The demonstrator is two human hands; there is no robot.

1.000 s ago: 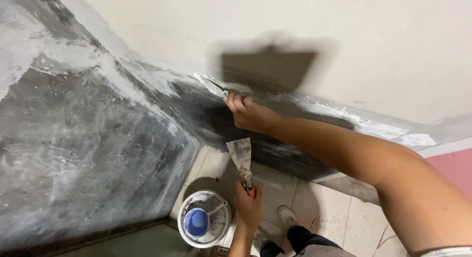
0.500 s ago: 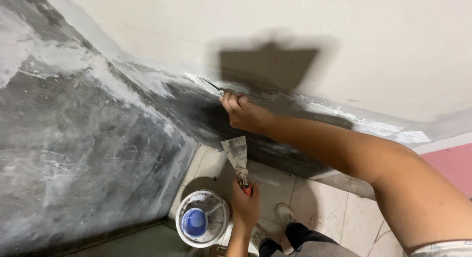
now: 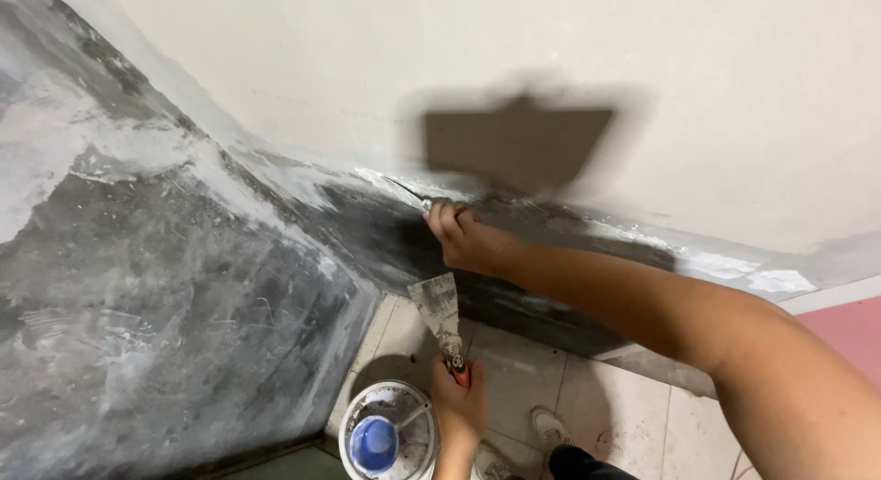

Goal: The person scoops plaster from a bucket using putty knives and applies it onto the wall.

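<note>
Head view looks down at a wall corner where two hands work with two tools. The right hand [image 3: 468,240] reaches far across to the wall, and its fingers are curled tight around the handle of a thin metal plaster blade [image 3: 393,184], which lies flat against the wall. This blade points to the left and slightly up from the knuckles, so its long axis runs along the pale band of fresh white plaster [image 3: 303,168] where the cream upper wall [image 3: 459,39] meets the dark grey rough lower wall [image 3: 165,287]. The blade edge touches the wall; how much paste it carries I cannot tell.

The left hand [image 3: 459,408] is lower and nearer to the camera, closed around the red handle of a broad steel putty knife [image 3: 439,310]. That knife stands almost upright, its wide end up, just below the right hand but not touching it. The right hand is clearly the nearer one to the plaster band; the left hand is well apart from the wall.

Just left of the left hand stands one round white plastic bucket [image 3: 390,434] on the pale tiled floor [image 3: 596,397], with a blue lid or cup inside it. One shoe [image 3: 549,427] shows near the bucket on the right side. By count: two hands, two blades, one bucket, one shoe visible
</note>
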